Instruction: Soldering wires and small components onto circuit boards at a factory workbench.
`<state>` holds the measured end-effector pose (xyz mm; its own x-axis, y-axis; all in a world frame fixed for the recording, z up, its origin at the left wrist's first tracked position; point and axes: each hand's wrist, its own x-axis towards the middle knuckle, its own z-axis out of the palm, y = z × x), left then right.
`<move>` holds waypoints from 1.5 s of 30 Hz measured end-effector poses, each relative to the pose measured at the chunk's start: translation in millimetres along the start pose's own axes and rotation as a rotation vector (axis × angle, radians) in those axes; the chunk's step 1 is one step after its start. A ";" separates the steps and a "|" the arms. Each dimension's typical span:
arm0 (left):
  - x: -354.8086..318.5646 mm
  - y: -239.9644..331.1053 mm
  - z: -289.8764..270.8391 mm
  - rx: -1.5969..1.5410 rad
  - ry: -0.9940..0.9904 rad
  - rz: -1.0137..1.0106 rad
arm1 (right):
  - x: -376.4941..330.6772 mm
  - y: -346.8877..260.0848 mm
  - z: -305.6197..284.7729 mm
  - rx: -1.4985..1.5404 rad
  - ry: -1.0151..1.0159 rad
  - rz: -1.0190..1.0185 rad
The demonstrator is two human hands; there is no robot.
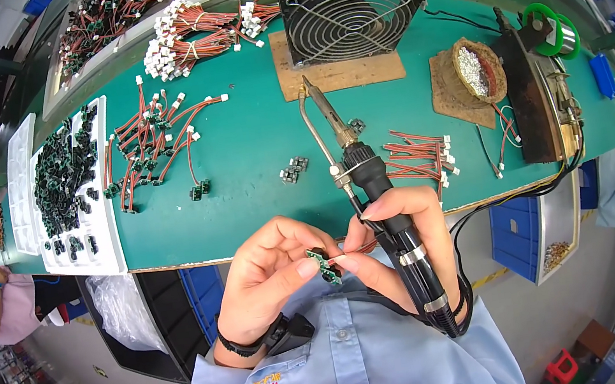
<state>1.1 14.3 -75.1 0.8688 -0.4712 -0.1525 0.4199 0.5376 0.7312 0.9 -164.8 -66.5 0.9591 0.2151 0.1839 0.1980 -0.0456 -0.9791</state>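
Close to my chest, my left hand (268,272) is closed on a small green circuit board (325,270), pinched between thumb and fingertips. My right hand (422,211) is wrapped around a black soldering iron (368,168), whose tip points up and away over the table. A thin solder feed tube (313,128) runs beside the iron's tip. With the thumb and a finger, the same hand also pinches red wires (366,247) at the board's right side. Whether those wires are joined to the board I cannot tell.
Beyond the iron stands a black fan (354,16). Wired boards (149,155) lie at left beside a white tray (109,220) of dark components. Loose wires (417,157) and small components (293,169) lie nearer. A solder bowl (496,79) and dark box (536,109) stand at right.
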 end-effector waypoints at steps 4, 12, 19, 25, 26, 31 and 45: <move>1.3 -1.1 0.5 0.018 0.005 0.006 | 0.5 2.1 -2.1 -0.019 -0.006 -0.011; 5.3 -4.1 5.8 0.118 0.085 0.107 | 6.9 6.9 -5.0 -0.446 0.171 -0.208; 10.3 -6.7 -7.2 0.264 0.337 0.230 | -34.2 9.8 -26.3 -0.619 0.160 -0.279; 16.8 -3.8 -13.5 0.368 0.405 0.263 | -38.0 10.9 -28.4 -0.575 -0.009 -0.376; 16.8 -3.0 -13.3 0.380 0.412 0.259 | -37.4 9.8 -27.0 -0.574 -0.023 -0.380; 16.2 -5.9 -15.7 0.379 0.414 0.272 | -34.8 7.5 -22.2 -0.563 -0.067 -0.369; 14.5 -6.8 -16.3 0.433 0.413 0.281 | -34.2 9.6 -20.5 -0.543 -0.083 -0.360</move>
<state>15.1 15.3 -93.1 0.9954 -0.0011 -0.0963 0.0939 0.2306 0.9685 -25.9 -192.5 -80.4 0.7996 0.3824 0.4631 0.5982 -0.4383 -0.6709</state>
